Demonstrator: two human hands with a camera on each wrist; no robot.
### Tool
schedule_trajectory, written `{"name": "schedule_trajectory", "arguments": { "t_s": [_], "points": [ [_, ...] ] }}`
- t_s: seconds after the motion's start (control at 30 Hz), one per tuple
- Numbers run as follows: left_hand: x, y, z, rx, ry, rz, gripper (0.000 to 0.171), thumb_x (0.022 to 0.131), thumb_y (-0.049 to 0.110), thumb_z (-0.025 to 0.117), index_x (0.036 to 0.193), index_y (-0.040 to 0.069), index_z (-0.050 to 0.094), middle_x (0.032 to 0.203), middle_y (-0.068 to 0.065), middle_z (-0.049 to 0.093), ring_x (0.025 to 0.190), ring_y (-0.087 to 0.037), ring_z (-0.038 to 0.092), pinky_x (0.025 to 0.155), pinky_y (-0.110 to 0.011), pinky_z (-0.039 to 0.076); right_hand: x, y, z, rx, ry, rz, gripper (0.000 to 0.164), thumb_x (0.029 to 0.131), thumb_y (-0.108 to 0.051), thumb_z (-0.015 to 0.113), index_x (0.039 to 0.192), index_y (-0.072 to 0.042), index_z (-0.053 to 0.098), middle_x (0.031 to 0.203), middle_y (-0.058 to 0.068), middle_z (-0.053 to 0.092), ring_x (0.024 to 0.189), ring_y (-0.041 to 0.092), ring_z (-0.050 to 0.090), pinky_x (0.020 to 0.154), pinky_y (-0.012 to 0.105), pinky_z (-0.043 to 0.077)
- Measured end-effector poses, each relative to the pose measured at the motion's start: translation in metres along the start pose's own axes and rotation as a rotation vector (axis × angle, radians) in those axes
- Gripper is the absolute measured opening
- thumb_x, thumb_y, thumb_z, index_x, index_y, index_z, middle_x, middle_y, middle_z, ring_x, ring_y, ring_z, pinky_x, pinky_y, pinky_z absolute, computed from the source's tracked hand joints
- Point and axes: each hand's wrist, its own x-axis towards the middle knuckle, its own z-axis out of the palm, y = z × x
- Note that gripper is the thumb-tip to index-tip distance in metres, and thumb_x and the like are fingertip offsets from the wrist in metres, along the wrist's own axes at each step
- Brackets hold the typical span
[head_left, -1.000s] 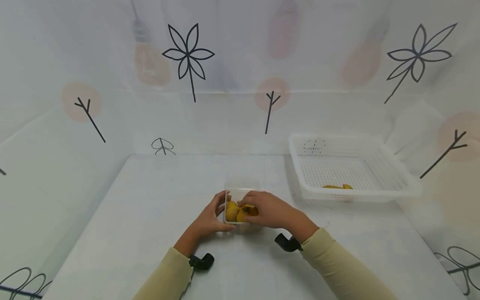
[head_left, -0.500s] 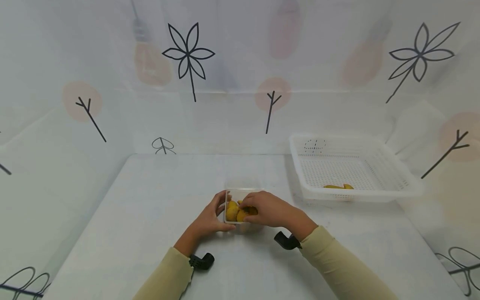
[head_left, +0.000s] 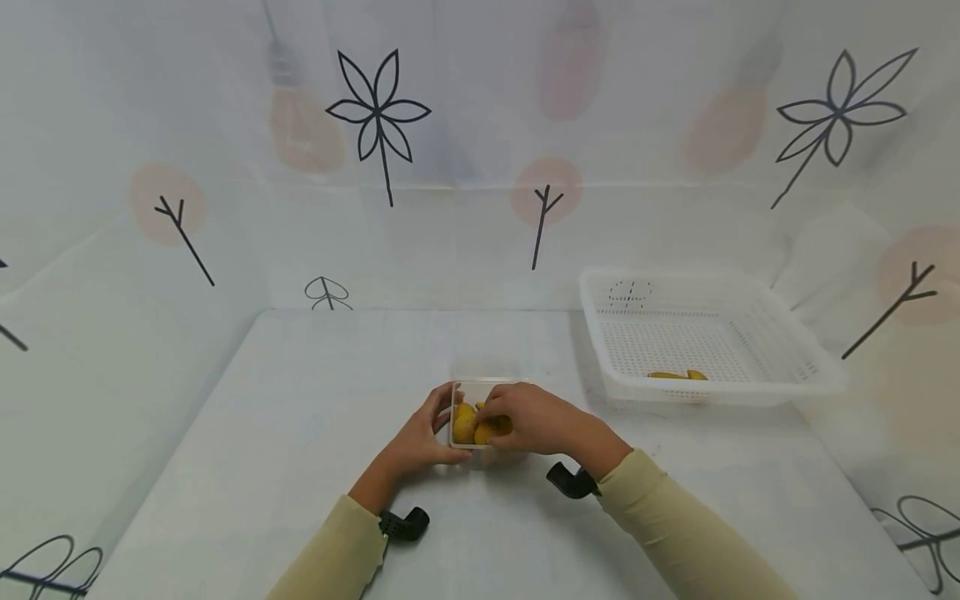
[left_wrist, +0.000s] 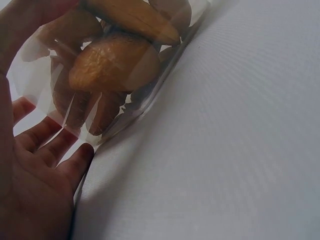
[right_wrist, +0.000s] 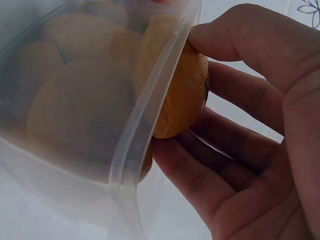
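Head view: on a white worktop, the left hand curls round a clear tub holding yellow fruit, while the right hand pinches another piece at its open mouth. A white basket, behind on the right, carries more yellow pieces. The step in hand seems to be handling that pinched piece at the opening; the next move probably calls for a steady tub and a light pinch clear of the rim. Compared with half a second ago, little differs: the right forearm sits marginally further left

Left wrist view: fingers brace the tub's clear wall, fruit heaped inside

Right wrist view: thumb and fingers hold the piece, partly past the rim
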Motion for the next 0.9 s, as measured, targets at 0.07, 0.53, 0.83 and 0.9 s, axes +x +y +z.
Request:
{"name": "schedule_trajectory", "arguments": {
  "t_s": [0.07,0.53,0.83,0.9],
  "points": [
    [-0.002,0.007,-0.001,-0.005,0.002,0.003,0.105,0.075,0.015,0.083,0.153,0.004,0.014,0.159,-0.017,0.024,0.147,-0.030,0.025,0.118,-0.045,0.030,0.000,0.000,-0.001,0.001,-0.004,-0.001,0.024,0.084,-0.023,0.070,0.108,-0.018,0.073,0.105,-0.005,0.064,0.093,0.009,0.056,0.082,0.024,0.053],
    [-0.001,-0.001,0.001,-0.018,0.014,0.000,0.105,0.074,0.013,0.084,0.154,0.011,0.015,0.159,-0.011,0.025,0.148,-0.026,0.025,0.119,-0.041,0.029,0.002,0.002,-0.003,0.007,-0.009,0.000,0.024,0.082,-0.024,0.073,0.105,-0.017,0.073,0.105,-0.005,0.064,0.091,0.008,0.056,0.081,0.024,0.054],
    [0.005,-0.026,0.004,-0.027,0.049,0.038,0.104,0.072,0.020,0.087,0.152,0.022,0.020,0.157,-0.003,0.029,0.147,-0.021,0.027,0.119,-0.042,0.031,0.000,0.002,-0.013,0.007,0.022,-0.009,0.024,0.083,-0.027,0.073,0.105,-0.018,0.073,0.105,-0.006,0.065,0.092,0.009,0.057,0.081,0.023,0.054],
    [0.005,-0.026,0.004,-0.025,0.054,0.037,0.104,0.071,0.020,0.087,0.151,0.023,0.021,0.157,-0.002,0.029,0.147,-0.021,0.027,0.118,-0.042,0.031,-0.001,0.003,-0.016,0.009,0.030,-0.011,0.024,0.083,-0.027,0.072,0.105,-0.018,0.073,0.106,-0.006,0.065,0.093,0.009,0.057,0.081,0.024,0.054]
  ]
}}
